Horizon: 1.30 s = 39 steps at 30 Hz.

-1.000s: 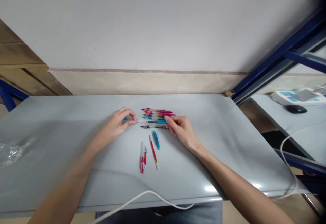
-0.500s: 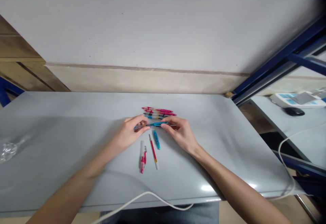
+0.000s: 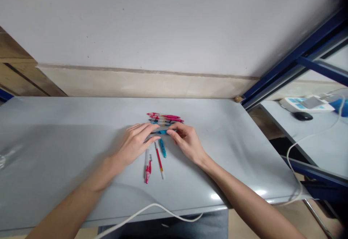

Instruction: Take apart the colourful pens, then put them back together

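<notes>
My right hand (image 3: 186, 141) pinches a blue pen (image 3: 162, 132) that lies crosswise between the two hands. Around the pen's left end, my left hand (image 3: 136, 139) has its fingers and thumb apart. Behind them several pink and blue pens (image 3: 165, 117) lie side by side. Nearer to me rest a short blue pen part (image 3: 162, 148), a red refill (image 3: 159, 161) and a clear and pink pen barrel (image 3: 147, 166).
The grey table (image 3: 67, 141) meets a wall at the back. A white cable (image 3: 154, 205) crosses its front edge. At the right, beyond a blue frame (image 3: 285, 65), are a black mouse (image 3: 303, 116) and a white device (image 3: 304, 104).
My left hand has loosened its pinch on the blue pen and its fingers have spread. My right hand still grips the pen. The whole view has shifted slightly.
</notes>
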### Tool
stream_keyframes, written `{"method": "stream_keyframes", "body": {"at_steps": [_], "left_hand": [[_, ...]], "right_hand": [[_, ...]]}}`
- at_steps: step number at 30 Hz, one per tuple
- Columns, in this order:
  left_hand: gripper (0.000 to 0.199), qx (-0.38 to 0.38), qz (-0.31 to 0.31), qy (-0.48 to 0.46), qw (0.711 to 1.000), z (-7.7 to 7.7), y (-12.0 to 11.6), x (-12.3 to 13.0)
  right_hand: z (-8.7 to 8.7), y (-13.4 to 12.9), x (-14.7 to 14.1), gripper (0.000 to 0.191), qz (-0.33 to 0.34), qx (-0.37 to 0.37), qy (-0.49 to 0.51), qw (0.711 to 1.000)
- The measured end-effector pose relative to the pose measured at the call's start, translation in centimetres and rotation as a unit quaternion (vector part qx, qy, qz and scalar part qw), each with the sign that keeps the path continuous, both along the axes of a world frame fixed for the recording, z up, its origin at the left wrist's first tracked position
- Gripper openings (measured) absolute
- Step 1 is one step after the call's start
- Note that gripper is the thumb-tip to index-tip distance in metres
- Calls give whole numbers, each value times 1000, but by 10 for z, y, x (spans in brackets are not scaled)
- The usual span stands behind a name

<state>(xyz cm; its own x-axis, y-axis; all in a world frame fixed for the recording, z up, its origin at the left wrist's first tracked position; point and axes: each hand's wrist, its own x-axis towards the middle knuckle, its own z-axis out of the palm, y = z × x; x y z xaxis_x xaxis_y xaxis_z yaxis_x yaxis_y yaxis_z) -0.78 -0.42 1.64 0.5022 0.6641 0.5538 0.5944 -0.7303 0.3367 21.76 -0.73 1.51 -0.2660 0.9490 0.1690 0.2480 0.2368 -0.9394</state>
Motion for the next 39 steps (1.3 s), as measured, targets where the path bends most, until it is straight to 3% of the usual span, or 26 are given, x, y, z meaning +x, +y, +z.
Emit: {"method": "stream_keyframes", "body": {"at_steps": [5,11,16,18,24,29,35,39], "left_hand": [[13,24,6,22,999,3,2,-1],[14,55,-10,74,996,3,0,-2],[20,33,17,79,996,5,4,-5],[18,34,21,67,997,5,5,-6],[15,57,7,28,998,6,4,-4],[14,29,4,43,999,3,6,-5],[13,45,-13,14,999,0,6,-2],[14,24,-10,38,999,-3,7,-4]], "right_hand": [[0,3,1,27,6,-6,49,999],[1,-2,-1,55,42,-24,-35,998],[4,1,-1,32,-32,-14,30,999],[5,3,1,31,-51,-18,49,997],[1,1,0,60,-9,-70,-4,998],[1,6,0,39,-37,-36,60,997],[2,3,0,60,-10,-77,2,997],[2,4,-1,44,-34,-51,30,998]]}}
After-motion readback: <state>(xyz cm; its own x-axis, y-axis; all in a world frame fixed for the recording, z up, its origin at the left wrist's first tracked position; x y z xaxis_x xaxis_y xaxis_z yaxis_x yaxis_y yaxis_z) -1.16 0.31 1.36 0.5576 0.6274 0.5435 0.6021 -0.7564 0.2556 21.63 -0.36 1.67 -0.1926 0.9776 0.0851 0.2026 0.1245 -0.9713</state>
